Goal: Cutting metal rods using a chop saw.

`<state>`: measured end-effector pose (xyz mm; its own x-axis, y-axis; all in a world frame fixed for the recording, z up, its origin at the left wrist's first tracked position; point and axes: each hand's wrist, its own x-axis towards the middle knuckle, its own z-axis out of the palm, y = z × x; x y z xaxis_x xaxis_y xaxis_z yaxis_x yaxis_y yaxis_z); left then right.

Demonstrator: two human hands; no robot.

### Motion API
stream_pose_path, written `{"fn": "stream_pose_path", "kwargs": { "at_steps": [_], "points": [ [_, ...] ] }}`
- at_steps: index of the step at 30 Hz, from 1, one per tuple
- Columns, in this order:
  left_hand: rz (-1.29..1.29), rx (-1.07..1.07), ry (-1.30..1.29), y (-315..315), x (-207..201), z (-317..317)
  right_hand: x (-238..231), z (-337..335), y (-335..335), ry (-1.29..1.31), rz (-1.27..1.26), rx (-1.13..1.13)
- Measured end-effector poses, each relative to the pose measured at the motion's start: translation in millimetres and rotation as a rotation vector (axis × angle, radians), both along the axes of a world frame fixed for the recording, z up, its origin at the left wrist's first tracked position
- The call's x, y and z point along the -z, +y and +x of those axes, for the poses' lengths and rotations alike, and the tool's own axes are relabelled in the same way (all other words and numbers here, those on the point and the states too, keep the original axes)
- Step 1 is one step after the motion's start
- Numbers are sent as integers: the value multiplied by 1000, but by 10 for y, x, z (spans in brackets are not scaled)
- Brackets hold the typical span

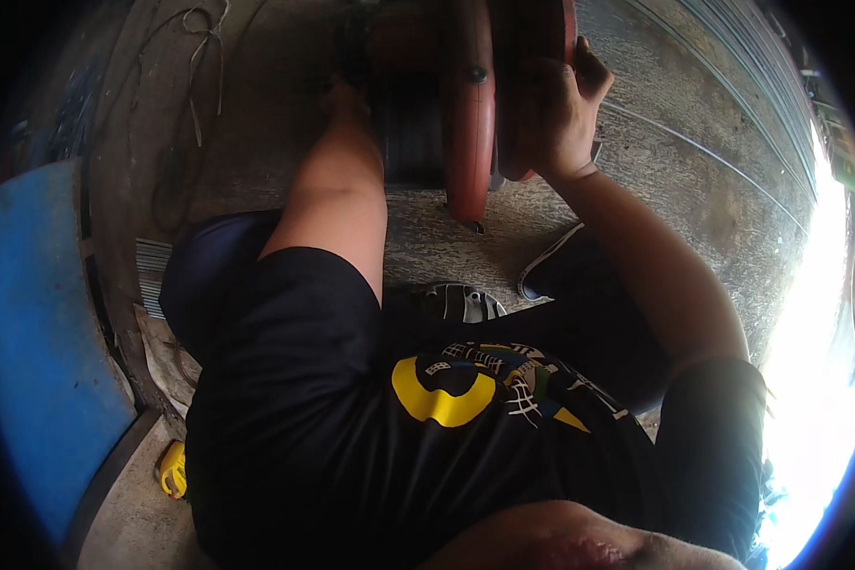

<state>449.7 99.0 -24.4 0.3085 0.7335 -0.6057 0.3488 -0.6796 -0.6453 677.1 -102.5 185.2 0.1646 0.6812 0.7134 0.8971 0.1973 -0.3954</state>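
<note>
A person in a black shirt [285,399] with a yellow print looks down at a red-and-black machine [469,104], which stands at the far middle on a worn, rough floor [674,157]. The right hand [562,114] is at the machine's right side, fingers bent against it; whether it grips cannot be told. The left arm reaches far, and the left hand [344,93] lies in shadow by the machine's left side, its state too dark to tell. Nearer, a grey metal part [465,303] lies on the floor. A blue panel [43,342] stands at left, with a yellow object [172,469] near left. Long thin rods [746,90] lie far right.
</note>
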Motion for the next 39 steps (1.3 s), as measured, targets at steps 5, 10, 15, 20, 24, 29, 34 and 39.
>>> {"fn": "stream_pose_path", "kwargs": {
  "at_steps": [5, 10, 15, 20, 24, 29, 34, 39],
  "points": [
    [-184, -153, 54, 46, -110, -121, -54, -2, -10, -34, -68, 13],
    [-246, -233, 141, 95, -129, -243, -224, -85, -49, 114, -143, 32],
    [-133, -1278, -1045, 53, -192, -380, -727, -195, -103, 71, -97, 68],
    [148, -2264, -2603, -239, -362, -689, -1073, -716, -37, 441, 27, -434],
    [275, -2170, -2711, -455, -543, -1044, -847, -1366, 67, 248, -305, -565],
    [347, -2098, -2582, -638, -662, -1400, 19, -2108, 474, 269, -530, -526],
    [272, -2154, -2170, -610, -568, -1576, 895, -2507, 821, -43, -857, -337],
    [357, -1970, -2164, -439, -479, -1830, 1211, -2640, 974, 100, -1218, -295]
  ]
}}
